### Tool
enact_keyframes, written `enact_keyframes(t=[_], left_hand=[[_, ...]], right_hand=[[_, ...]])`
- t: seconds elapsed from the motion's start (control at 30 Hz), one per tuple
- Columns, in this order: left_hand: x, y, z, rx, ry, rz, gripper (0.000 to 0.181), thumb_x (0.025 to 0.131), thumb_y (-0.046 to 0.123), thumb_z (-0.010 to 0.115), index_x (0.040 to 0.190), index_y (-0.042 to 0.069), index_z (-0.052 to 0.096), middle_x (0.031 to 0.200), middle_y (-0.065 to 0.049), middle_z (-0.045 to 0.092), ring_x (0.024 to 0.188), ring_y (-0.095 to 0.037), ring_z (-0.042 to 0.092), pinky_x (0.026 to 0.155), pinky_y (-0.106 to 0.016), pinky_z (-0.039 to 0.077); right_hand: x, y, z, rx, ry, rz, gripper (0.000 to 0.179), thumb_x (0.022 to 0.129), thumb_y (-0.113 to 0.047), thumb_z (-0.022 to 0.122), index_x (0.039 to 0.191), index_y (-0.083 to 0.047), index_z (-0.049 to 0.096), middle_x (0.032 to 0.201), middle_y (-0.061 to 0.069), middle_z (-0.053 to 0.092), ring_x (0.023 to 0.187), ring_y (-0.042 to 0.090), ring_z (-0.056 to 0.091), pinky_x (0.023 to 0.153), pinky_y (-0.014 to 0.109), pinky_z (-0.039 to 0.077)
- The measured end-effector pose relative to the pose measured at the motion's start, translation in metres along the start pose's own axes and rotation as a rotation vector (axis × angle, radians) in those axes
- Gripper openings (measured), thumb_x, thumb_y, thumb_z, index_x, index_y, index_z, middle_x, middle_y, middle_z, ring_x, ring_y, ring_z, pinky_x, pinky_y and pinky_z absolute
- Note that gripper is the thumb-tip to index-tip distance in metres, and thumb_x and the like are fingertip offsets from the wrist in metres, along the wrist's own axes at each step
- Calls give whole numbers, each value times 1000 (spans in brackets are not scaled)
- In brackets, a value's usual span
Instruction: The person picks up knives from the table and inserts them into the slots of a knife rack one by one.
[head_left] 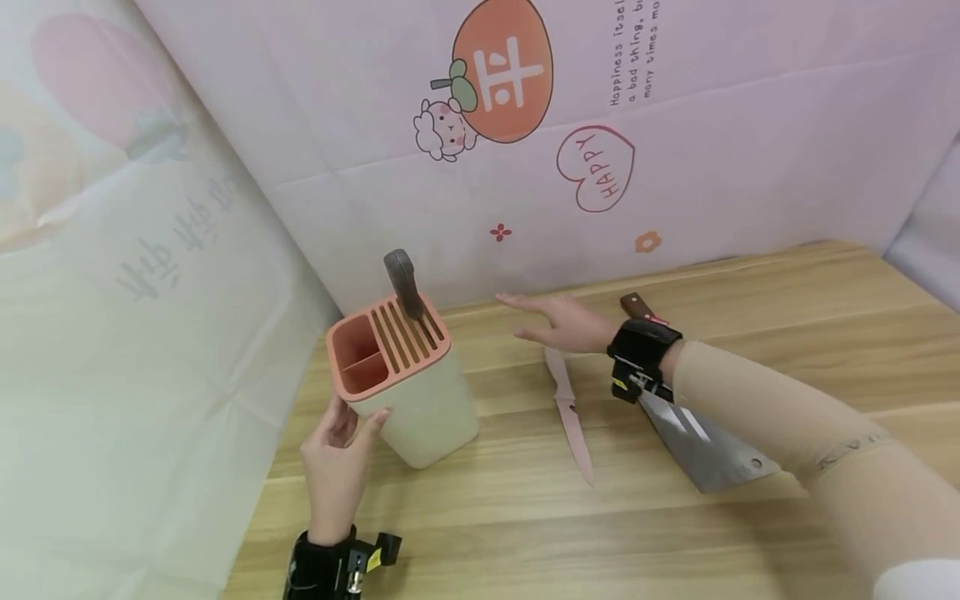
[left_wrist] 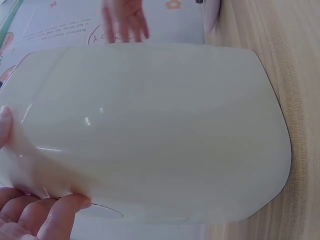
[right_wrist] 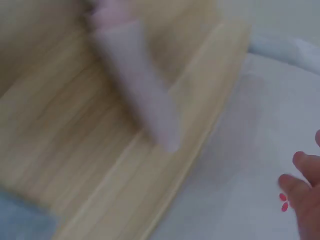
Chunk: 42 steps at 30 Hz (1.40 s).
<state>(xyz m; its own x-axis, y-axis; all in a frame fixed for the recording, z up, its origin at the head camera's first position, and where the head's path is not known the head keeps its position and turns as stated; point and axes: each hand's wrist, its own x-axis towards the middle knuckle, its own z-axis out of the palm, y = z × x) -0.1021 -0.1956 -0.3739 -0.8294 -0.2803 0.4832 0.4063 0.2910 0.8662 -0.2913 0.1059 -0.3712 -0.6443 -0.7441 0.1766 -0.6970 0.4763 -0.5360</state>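
Observation:
A cream knife holder [head_left: 423, 417] with an orange slotted top stands upright at the left of the table. One knife with a dark grey handle [head_left: 403, 283] sits in its slots. My left hand [head_left: 337, 458] grips the holder's near left corner, thumb on the front and fingers round the side; the left wrist view shows the fingers [left_wrist: 65, 215] against its wall. With fingers spread, my right hand [head_left: 570, 323] hovers over the handle end of a pink knife [head_left: 573, 433] and holds nothing. That knife's light handle [right_wrist: 142, 90] is blurred in the right wrist view.
A broad cleaver [head_left: 705, 454] with a brown handle [head_left: 636, 306] lies right of the pink knife, partly under my right forearm. The wooden table [head_left: 525, 542] meets a printed cloth [head_left: 360, 208] at the back and another cloth [head_left: 165, 400] on the left.

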Motion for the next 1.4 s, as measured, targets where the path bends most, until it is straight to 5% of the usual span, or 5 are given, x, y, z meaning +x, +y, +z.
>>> enact_keyframes(t=[0.13,0.33,0.87,1.1,1.4], left_hand=[[-1,8,1,22,-6,1,60,81,-2,69,135,-5,43,136,-18,45,121,-28,47,92,-24,45],[-1,8,0,33,-13,14,60,82,-2,69,135,-5,42,137,-17,43,123,-27,45,95,-25,42],[1,-1,-1,7,-28,7,61,82,-1,69,137,3,43,141,-12,40,125,-24,43,99,-24,40],[-1,-17,-4,-14,-15,-10,61,81,1,71,136,13,47,141,-6,41,124,-21,44,97,-24,41],[-1,-19,-2,-30,-20,5,61,82,1,70,136,12,47,140,-5,43,123,-20,46,98,-25,41]], right_hand=[[-22,24,9,-213,-146,31,67,95,-45,48,150,-24,17,152,7,21,137,33,16,109,55,20],[-53,52,5,-307,-220,107,69,94,-41,53,147,-7,25,150,20,20,134,44,18,106,63,17],[-93,115,-27,-359,-68,539,73,85,-29,66,133,15,34,116,34,52,102,44,54,82,51,47],[-90,106,-29,-347,13,563,18,74,-15,70,71,-5,55,70,8,57,62,25,52,58,40,47],[-91,110,-30,-355,78,518,13,68,-5,65,62,-7,54,65,7,55,59,24,50,56,40,47]])
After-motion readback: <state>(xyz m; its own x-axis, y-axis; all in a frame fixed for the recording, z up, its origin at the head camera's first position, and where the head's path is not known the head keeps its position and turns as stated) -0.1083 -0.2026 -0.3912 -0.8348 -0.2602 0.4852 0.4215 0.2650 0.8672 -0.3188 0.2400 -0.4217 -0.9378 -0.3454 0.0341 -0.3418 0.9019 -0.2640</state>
